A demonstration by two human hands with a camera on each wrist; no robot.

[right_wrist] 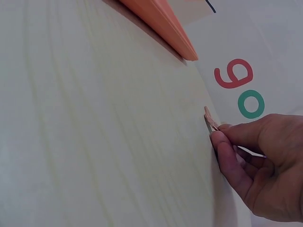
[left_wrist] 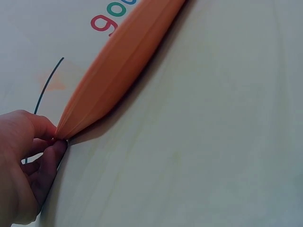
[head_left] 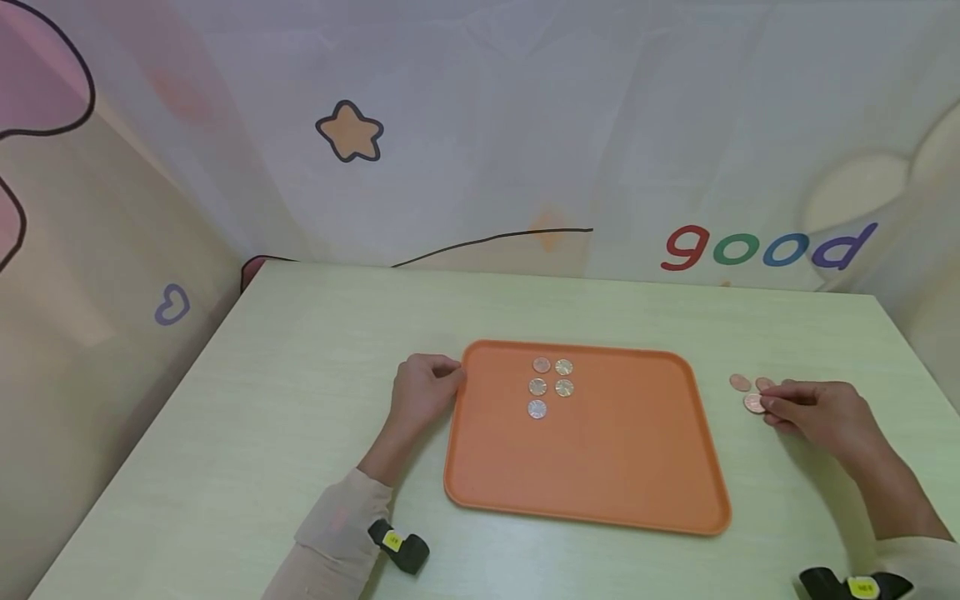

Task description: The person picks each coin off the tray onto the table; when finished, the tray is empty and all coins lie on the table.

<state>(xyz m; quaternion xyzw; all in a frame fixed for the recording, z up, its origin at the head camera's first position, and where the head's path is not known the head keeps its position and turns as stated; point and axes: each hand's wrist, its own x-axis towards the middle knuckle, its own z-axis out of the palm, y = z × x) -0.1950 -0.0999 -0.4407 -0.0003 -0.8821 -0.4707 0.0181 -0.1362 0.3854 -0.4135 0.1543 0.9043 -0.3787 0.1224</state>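
My left hand (head_left: 423, 390) pinches the upper left rim of an orange tray (head_left: 622, 467); in the left wrist view, thumb and fingertips (left_wrist: 57, 142) meet on the tray's edge. Several silvery coins (head_left: 537, 409) lie on the tray in two short columns, left of its middle. To the right of the tray, my right hand (head_left: 828, 417) pinches a copper-coloured coin (head_left: 753, 403) between thumb and index finger, low over the table. Just beyond it lie two more copper-coloured coins (head_left: 740, 382), one partly covered by the fingers. The right wrist view shows the held coin (right_wrist: 214, 125) tilted and edge-on.
A pale wooden-looking table (head_left: 300, 400) carries the tray. Behind it hangs a light printed backdrop (head_left: 480, 150) with a star and the word "good". A black wrist camera (head_left: 401, 548) sits on the left sleeve, another (head_left: 855, 585) on the right.
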